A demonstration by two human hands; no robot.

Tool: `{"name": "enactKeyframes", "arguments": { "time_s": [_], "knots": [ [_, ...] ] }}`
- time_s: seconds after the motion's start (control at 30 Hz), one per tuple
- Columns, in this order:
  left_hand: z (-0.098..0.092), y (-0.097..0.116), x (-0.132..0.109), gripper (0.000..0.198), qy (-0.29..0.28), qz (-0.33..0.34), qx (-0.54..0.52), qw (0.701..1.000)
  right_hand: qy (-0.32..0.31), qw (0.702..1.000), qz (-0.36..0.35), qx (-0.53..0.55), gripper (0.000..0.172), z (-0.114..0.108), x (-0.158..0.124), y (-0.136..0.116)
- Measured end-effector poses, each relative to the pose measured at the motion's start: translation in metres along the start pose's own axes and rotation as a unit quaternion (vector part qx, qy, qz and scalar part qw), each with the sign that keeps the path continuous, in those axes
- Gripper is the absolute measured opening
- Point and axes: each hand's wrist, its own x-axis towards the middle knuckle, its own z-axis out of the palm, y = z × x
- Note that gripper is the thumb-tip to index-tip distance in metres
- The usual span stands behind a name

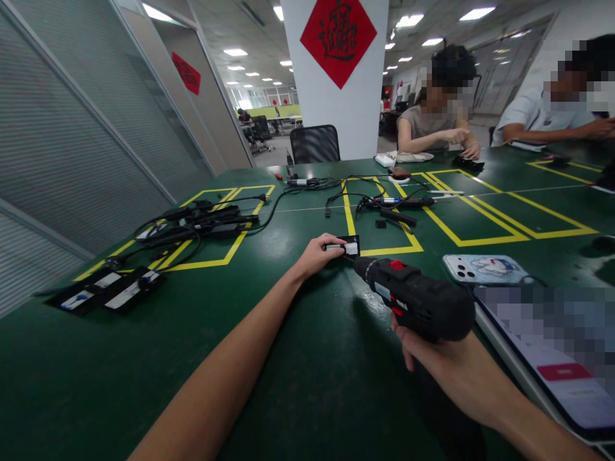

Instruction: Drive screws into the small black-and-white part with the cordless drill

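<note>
My right hand [427, 349] is wrapped round the grip of a black cordless drill [418, 298] with red accents. Its chuck points left and away from me, and the bit's tip is beside a small black piece with a white label [352, 247]. That labelled piece lies at the near corner of a yellow-taped box, with my left hand [321, 251] closed on its left end. Whether the bit touches the piece I cannot tell. My fingers partly cover the piece.
Left on the green table [269, 333] lie a heap of black cables [202, 224] and several black-and-white packets [103, 289]. Pen-like tools [406, 202] and cords lie ahead. A phone [487, 269] and a laptop [542, 365] flank the drill's right. Two people [437, 121] sit across.
</note>
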Motion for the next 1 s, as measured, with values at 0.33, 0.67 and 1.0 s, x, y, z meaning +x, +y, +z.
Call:
{"name": "enactKeyframes", "arguments": {
  "time_s": [0.33,0.67,1.0],
  "knots": [
    [0.0007,0.0024,-0.0011,0.027,0.004,-0.009,-0.001,1.000,0.026,1.000,-0.006,-0.003,0.022,0.0025,-0.0006,-0.0009],
    [0.0005,-0.0005,-0.0002,0.027,0.005,-0.003,-0.001,1.000,0.039,0.999,-0.009,-0.003,0.026,0.0034,-0.0014,-0.0031],
    [-0.0002,0.0038,-0.0004,0.028,0.000,-0.011,0.003,1.000,0.019,1.000,-0.005,0.004,0.019,0.0003,-0.0019,-0.0035]
  ]
}}
